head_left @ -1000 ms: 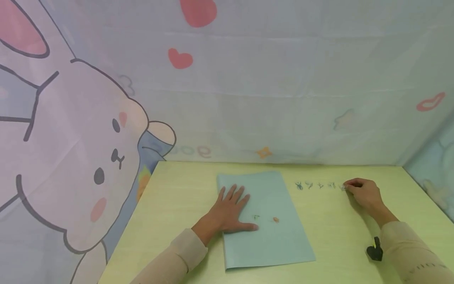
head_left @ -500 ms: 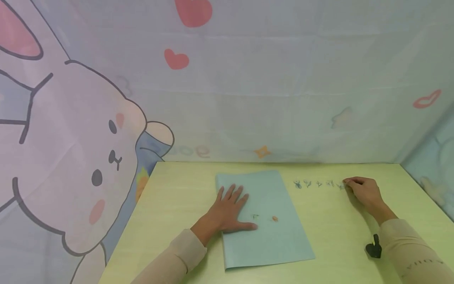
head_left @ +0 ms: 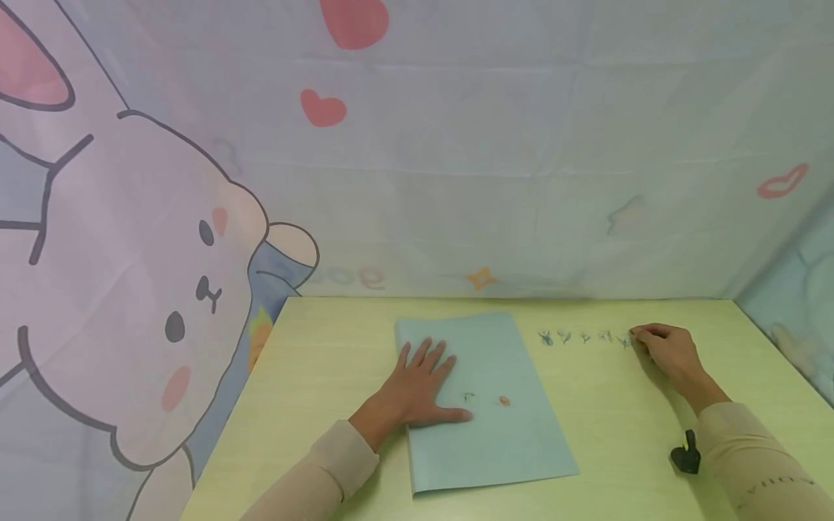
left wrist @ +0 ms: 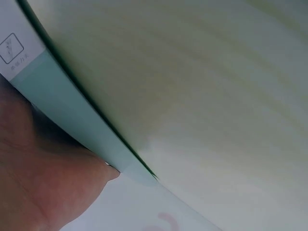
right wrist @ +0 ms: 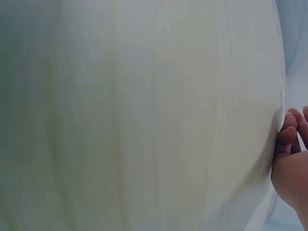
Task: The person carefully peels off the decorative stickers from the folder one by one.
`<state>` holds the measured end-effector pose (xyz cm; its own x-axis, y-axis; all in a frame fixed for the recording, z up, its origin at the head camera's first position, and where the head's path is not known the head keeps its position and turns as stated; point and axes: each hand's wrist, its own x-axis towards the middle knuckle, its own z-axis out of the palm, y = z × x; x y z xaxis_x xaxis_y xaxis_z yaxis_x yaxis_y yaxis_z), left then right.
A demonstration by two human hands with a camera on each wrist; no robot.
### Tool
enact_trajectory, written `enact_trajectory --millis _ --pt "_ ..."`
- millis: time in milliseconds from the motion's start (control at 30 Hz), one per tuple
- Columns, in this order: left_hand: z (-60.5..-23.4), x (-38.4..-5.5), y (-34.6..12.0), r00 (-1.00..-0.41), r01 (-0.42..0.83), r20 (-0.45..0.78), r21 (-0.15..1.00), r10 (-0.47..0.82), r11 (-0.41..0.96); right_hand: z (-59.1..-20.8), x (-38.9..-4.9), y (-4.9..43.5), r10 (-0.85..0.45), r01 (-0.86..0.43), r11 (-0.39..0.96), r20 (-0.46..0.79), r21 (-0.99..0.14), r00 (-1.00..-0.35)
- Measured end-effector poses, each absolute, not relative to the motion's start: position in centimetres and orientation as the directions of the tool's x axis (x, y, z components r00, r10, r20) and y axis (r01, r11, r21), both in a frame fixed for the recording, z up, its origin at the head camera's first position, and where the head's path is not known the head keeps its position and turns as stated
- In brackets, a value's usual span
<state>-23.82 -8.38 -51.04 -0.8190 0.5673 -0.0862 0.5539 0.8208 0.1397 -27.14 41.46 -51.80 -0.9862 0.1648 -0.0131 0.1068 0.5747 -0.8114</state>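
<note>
Pieces (head_left: 585, 337) in row, five; folder (head_left: 495, 450), one

Smooth, matt, paper-looking folder (head_left: 498, 449), faintly wood-grained tabletop (head_left: 313, 376), matt, lightly creased cloth backdrop (head_left: 489, 145).

Count: 5 small pieces (head_left: 585, 337) in a row left of right grip (head_left: 667, 356), fifth at its fingertips; 1 blue-green folder (head_left: 491, 452) under left grip (head_left: 420, 394); 2 small bits, one orange (head_left: 504, 400), one dark (head_left: 469, 396), by left grip's thumb; 1 black object (head_left: 686, 457) nearside of right grip.
</note>
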Motion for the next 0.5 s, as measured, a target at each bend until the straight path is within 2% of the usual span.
enact_trajectory --millis 500 --pt "-50.96 -23.79 -8.33 -0.817 0.554 -0.097 0.14 0.568 0.821 -51.98 -27.04 41.3 0.166 0.11 0.566 -0.018 -0.817 -0.986"
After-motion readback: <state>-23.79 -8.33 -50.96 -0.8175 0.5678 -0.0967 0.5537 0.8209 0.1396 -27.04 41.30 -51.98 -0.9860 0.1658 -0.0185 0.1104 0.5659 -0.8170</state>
